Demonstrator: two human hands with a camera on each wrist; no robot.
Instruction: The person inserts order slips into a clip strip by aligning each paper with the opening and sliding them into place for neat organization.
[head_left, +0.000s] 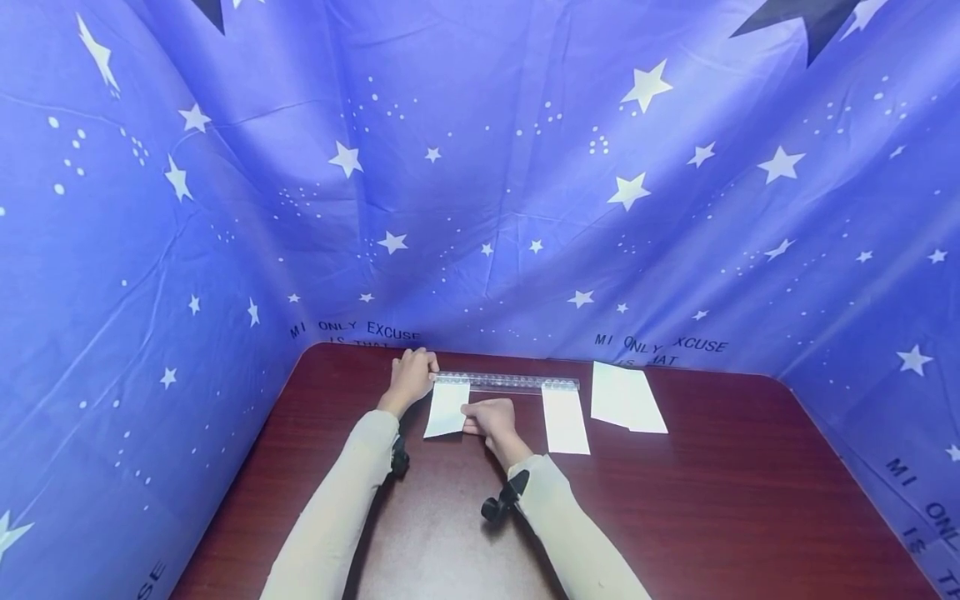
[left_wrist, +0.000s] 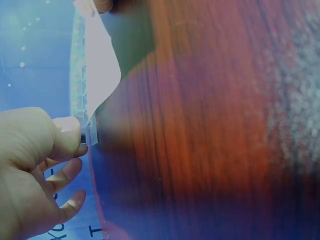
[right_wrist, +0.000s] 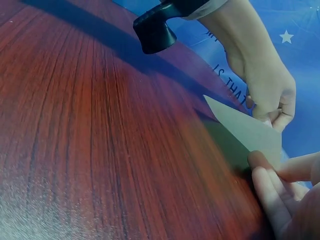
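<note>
A clear plastic ruler [head_left: 510, 382] with a patterned strip lies crosswise near the table's far edge. My left hand [head_left: 411, 377] pinches its left end; in the left wrist view the thumb is on the ruler [left_wrist: 77, 85] and other fingers are loosely curled beyond the edge. A white paper piece [head_left: 447, 410] meets the ruler near that end. On its right edge my right hand [head_left: 492, 421] pinches it between thumb and fingers, and the paper [right_wrist: 245, 127] tilts up off the table in the right wrist view. Another white paper strip [head_left: 566, 421] meets the ruler's right end.
More white sheets [head_left: 628, 400] lie overlapping to the right of the ruler. A dark red wood-grain table [head_left: 720, 500] carries everything. Blue star-printed cloth [head_left: 487, 167] hangs behind and on both sides, close to the table's edges. Each sleeve bears a black wrist device [head_left: 504, 498].
</note>
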